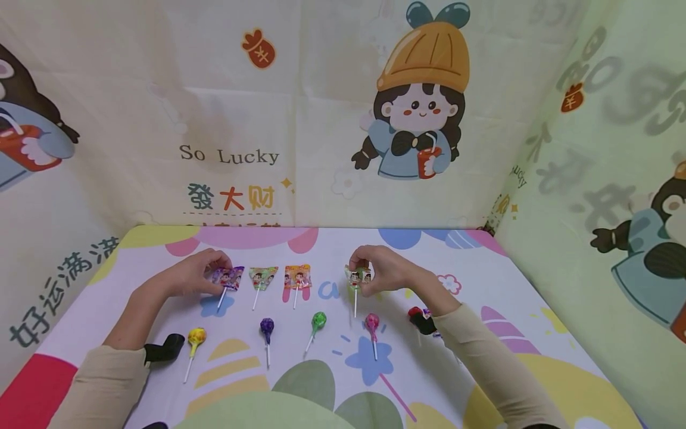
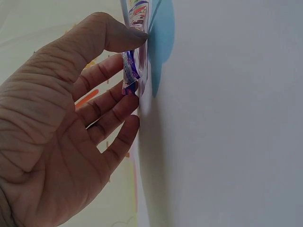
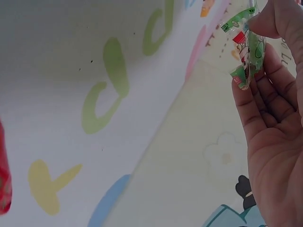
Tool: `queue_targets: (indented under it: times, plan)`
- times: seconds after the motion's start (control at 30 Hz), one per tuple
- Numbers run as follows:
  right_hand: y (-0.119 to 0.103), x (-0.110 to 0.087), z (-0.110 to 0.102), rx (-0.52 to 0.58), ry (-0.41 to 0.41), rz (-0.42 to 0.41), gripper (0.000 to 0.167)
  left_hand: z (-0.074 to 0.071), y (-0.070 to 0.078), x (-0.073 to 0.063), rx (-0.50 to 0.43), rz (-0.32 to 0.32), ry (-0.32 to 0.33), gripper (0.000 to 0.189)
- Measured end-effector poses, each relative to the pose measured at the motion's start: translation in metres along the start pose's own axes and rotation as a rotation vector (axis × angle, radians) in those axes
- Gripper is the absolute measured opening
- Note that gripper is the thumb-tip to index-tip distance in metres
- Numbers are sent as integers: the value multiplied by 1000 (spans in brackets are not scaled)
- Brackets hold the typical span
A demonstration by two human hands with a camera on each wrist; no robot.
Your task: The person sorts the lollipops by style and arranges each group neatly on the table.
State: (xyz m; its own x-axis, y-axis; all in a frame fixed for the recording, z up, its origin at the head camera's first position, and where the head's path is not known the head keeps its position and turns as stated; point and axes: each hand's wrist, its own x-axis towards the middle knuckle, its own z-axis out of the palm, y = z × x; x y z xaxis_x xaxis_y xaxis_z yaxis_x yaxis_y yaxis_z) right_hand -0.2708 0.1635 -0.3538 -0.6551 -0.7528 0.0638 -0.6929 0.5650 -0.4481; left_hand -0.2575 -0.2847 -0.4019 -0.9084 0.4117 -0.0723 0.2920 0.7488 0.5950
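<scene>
At the back left of the table, my left hand [image 1: 193, 275] pinches the wrapper of a purple-wrapped lollipop [image 1: 231, 278], its white stick pointing toward me. The left wrist view has the thumb across the shiny purple wrapper [image 2: 130, 68], with the fingers behind it. Right of centre, my right hand [image 1: 387, 268] holds a green-and-clear wrapped lollipop [image 1: 355, 276] between thumb and fingers, stick hanging down. That green wrapper [image 3: 244, 59] shows printed figures in the right wrist view. Between the hands lie a green-wrapped lollipop [image 1: 262, 277] and an orange-wrapped lollipop [image 1: 298, 276].
A nearer row has round lollipops: yellow [image 1: 196, 336], purple [image 1: 267, 327], green [image 1: 318, 321] and pink [image 1: 372, 322]. A red lollipop [image 1: 414, 311] is partly hidden by the right wrist's black camera [image 1: 425, 324]. A printed cloth wall [image 1: 321, 119] rises behind the table.
</scene>
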Motion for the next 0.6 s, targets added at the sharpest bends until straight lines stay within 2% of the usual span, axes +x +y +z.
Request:
queue_targets:
  times: [0.2,0.6]
  plan:
    - [-1,12,4,6,-15,22,35,-1,1,-1,1,9,-2,48]
    - [-3,37,16,20,-52,23,35,0,-1,1,1,-13,-2,46]
